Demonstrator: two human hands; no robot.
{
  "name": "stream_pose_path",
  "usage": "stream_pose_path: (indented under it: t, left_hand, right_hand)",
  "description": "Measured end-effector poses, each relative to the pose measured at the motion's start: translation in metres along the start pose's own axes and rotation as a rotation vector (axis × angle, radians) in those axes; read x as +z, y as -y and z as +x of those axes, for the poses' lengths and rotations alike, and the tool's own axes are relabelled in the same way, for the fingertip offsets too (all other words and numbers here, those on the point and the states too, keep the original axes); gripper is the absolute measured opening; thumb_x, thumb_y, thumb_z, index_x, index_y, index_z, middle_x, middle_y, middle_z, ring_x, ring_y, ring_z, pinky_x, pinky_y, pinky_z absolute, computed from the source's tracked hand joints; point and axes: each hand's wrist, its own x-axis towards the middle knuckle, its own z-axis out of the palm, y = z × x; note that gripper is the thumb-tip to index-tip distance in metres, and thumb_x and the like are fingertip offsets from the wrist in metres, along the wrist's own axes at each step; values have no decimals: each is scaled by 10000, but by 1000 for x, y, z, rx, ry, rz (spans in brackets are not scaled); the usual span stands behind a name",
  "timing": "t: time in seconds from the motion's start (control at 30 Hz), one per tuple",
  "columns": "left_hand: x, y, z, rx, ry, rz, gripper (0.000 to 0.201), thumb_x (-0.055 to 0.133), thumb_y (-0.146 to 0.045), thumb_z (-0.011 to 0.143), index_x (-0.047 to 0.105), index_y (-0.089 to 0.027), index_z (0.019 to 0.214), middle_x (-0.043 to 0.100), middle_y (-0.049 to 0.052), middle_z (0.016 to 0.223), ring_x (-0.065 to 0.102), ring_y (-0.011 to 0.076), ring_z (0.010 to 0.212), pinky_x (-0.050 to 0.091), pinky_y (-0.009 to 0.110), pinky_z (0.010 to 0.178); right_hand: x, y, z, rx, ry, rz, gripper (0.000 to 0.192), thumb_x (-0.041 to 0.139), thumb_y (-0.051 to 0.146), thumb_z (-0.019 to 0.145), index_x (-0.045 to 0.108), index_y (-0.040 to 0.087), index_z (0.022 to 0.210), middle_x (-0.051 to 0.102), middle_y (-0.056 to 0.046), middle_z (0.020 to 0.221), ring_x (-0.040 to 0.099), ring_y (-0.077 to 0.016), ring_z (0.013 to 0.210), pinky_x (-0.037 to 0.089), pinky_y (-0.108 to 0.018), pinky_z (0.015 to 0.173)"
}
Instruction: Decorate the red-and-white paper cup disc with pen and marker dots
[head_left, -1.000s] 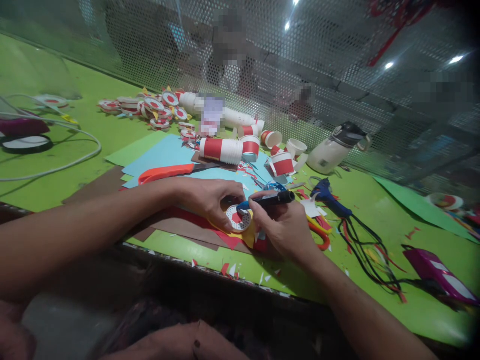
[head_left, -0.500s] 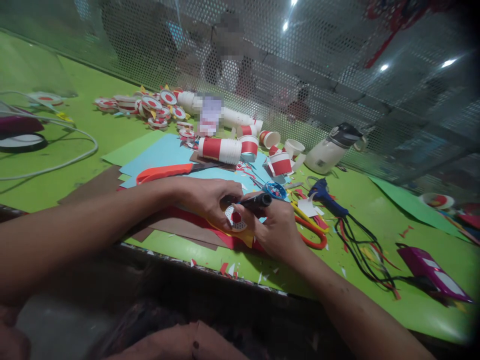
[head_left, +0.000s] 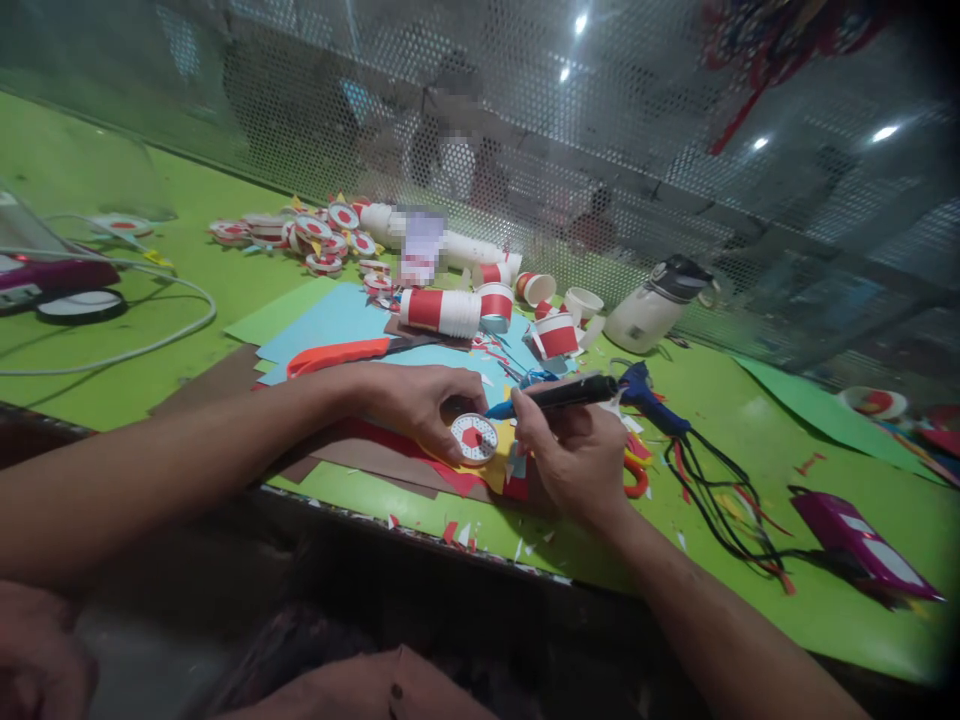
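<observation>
Between the thumb and fingers of my left hand is a small white paper disc with a red centre and dark dots around it. My right hand grips a black marker whose blue tip end points left, close to the disc's upper right edge. Whether the tip touches the disc I cannot tell. Yellow and red paper lies under the disc. Orange-handled scissors are partly hidden behind my right hand.
An orange-handled knife or scissors lies on blue paper. Behind are stacked paper cups, a pile of red-and-white discs and a white bottle. A blue glue gun and its black cable lie right, near a purple power strip.
My right hand has drawn back to the right with the marker, which now lies flatter with its blue end showing. The disc is less covered. The whole view has shifted slightly.
</observation>
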Motion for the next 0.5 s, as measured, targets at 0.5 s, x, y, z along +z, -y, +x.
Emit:
stream_pose_path:
  t: [0.5]
  left_hand:
    - [10,2,4,-18,-107,-122,544,871,-407,569,668,-276,1056,637,2,1095,568,239,1002,480,300,808]
  right_hand:
    - [8,-5,20,338,-371,515,541,829,675,673,706,172,831,709,-50,670,644,-189,593,546,-275,565]
